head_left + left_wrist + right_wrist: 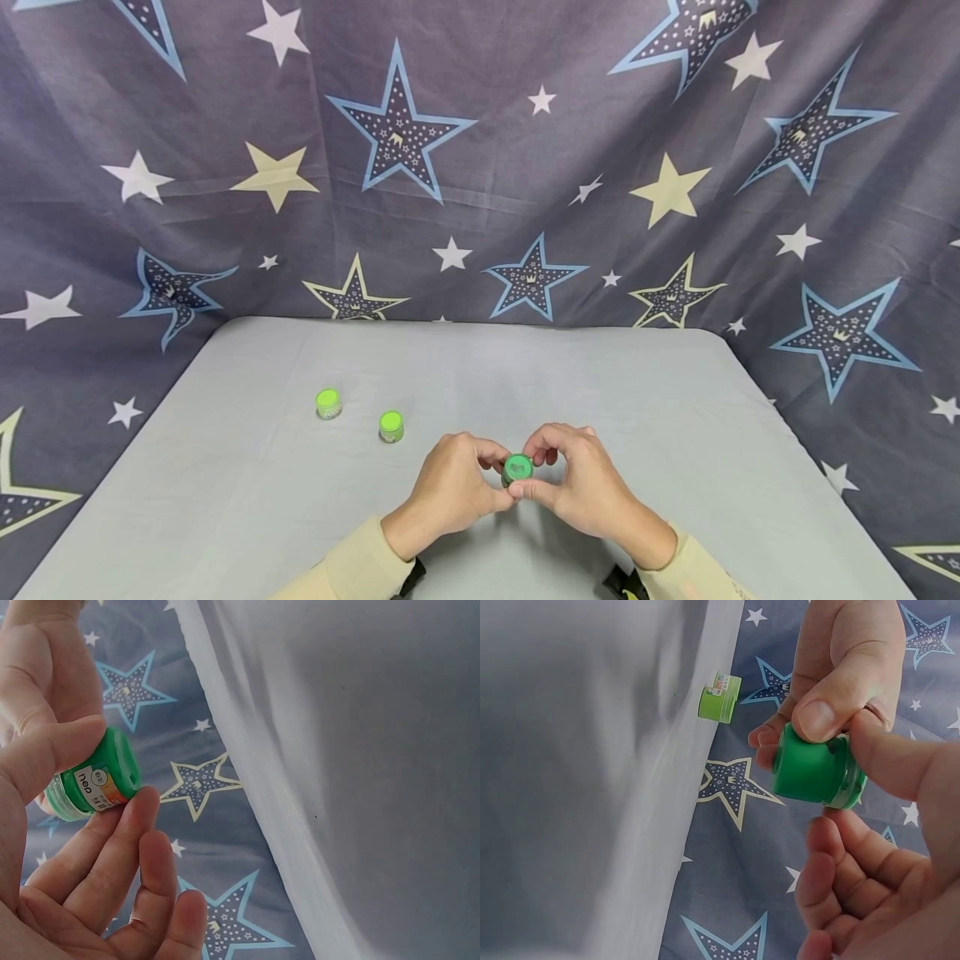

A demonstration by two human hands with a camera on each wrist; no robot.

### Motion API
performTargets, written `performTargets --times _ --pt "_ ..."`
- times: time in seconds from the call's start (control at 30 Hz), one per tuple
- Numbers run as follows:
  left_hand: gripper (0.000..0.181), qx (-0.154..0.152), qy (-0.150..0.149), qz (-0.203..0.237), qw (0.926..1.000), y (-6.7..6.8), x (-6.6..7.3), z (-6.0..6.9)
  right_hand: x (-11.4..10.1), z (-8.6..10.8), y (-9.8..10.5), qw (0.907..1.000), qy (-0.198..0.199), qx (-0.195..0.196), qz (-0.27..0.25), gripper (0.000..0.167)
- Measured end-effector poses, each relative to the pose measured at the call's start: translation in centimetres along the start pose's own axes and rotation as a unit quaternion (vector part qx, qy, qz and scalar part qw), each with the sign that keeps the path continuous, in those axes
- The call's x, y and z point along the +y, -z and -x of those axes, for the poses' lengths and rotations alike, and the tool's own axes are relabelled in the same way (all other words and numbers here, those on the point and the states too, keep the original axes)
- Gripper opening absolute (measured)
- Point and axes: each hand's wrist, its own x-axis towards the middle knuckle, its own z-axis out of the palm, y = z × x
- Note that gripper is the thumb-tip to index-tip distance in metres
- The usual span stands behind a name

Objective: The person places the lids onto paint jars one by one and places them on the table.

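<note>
A small jar with a dark green lid is held between both hands above the table, at the lower middle of the head view. My left hand grips its labelled green body, thumb on one side and fingertips on the other. My right hand pinches around the lid end, thumb and fingers on opposite sides, as the right wrist view shows near the clear rim. In that same view the jar's smooth green side lies under the left thumb.
Two jars with light green lids stand on the grey-white tabletop, left of the hands: one nearer, one farther left. Behind the table's back edge hangs a dark cloth patterned with stars.
</note>
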Motion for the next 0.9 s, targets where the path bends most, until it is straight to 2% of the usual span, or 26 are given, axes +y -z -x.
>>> performTargets --times 0.47,0.63,0.9 --pt "0.023 -0.001 -0.001 0.001 1.0 0.06 0.03 -0.07 -0.1 -0.12 0.06 0.9994 -0.032 -0.006 -0.01 0.042" --pt "0.022 -0.003 -0.002 -0.001 1.0 0.13 0.06 -0.08 0.08 -0.12 0.36 0.9995 -0.015 -0.015 -0.021 0.045" --pt "0.021 -0.008 -0.005 -0.005 0.9999 0.15 0.09 -0.07 0.43 -0.16 0.74 0.9953 0.022 -0.06 -0.072 0.044"
